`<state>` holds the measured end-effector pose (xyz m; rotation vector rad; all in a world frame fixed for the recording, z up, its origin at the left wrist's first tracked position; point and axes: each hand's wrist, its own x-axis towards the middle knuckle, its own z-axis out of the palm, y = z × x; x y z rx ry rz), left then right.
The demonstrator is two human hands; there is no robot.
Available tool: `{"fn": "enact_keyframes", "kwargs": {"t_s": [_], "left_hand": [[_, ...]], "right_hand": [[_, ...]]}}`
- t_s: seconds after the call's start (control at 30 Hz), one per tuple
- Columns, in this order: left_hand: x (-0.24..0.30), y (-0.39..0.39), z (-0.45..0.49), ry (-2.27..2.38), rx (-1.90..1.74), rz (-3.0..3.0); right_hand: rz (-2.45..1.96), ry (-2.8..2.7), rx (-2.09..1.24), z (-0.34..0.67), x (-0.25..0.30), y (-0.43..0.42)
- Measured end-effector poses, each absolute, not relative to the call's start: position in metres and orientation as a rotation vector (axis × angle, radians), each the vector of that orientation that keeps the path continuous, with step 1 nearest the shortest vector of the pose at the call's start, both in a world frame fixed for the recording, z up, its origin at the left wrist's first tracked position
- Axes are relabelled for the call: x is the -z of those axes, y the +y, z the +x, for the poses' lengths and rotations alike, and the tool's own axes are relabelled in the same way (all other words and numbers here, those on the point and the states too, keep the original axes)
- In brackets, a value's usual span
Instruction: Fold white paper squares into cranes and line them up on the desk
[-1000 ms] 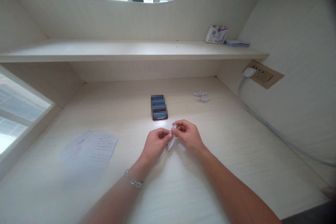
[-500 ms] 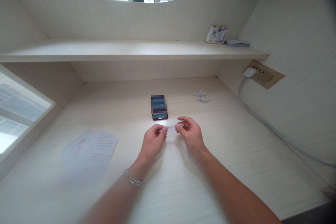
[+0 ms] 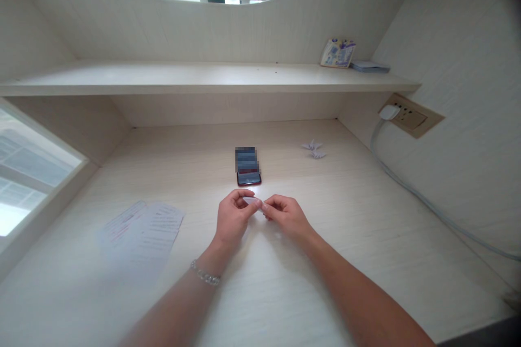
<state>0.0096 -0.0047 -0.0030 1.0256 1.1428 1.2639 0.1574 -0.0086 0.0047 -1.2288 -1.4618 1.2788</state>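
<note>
A small piece of white paper [image 3: 251,200] is pinched between my two hands above the desk, mostly covered by the fingers. My left hand [image 3: 236,214] grips it with thumb and fingers; a silver chain bracelet [image 3: 205,274] circles that wrist. My right hand [image 3: 287,214] is closed at the paper's right end, its fingertips almost touching the left thumb. Just beyond the hands lies a dark phone [image 3: 248,167] with a red edge, its screen partly pixelated. Two folded paper cranes [image 3: 315,149] sit on the desk farther back to the right.
Written sheets of paper [image 3: 150,233] lie at the left. A white plug and cable [image 3: 411,190] run from the wall socket [image 3: 413,115] down the right side. Along the back, a shelf [image 3: 203,76] carries a printed packet [image 3: 337,53] and a flat stack [image 3: 369,66].
My hands have come closer together, the right one moving left. The paper, stretched level between them before, is now tilted and more hidden by the fingers.
</note>
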Motion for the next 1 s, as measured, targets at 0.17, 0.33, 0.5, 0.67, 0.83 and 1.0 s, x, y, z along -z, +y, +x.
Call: {"fn": "enact_keyframes", "kwargs": {"t_s": [0.17, 0.33, 0.5, 0.67, 0.83, 1.0], "left_hand": [[0.001, -0.003, 0.007, 1.144, -1.303, 0.997], [-0.001, 0.001, 0.005, 1.162, -1.347, 0.949], [-0.003, 0.005, 0.002, 1.205, -1.453, 0.843], [-0.002, 0.000, 0.008, 1.170, -1.181, 1.101], [-0.001, -0.002, 0.005, 1.273, -1.099, 1.359], [-0.003, -0.005, 0.012, 1.126, -1.102, 1.215]], "right_hand": [[-1.202, -1.368, -1.352, 0.153, -0.002, -0.009], [-1.181, -1.268, -1.401, 0.151, -0.002, -0.008], [-1.176, -1.108, -1.407, 0.153, -0.002, -0.006], [-1.168, -1.068, -1.438, 0.154, 0.000, -0.006], [-1.128, -1.200, -1.399, 0.155, 0.001, -0.005], [-1.170, -1.076, -1.334, 0.157, 0.002, -0.003]]}}
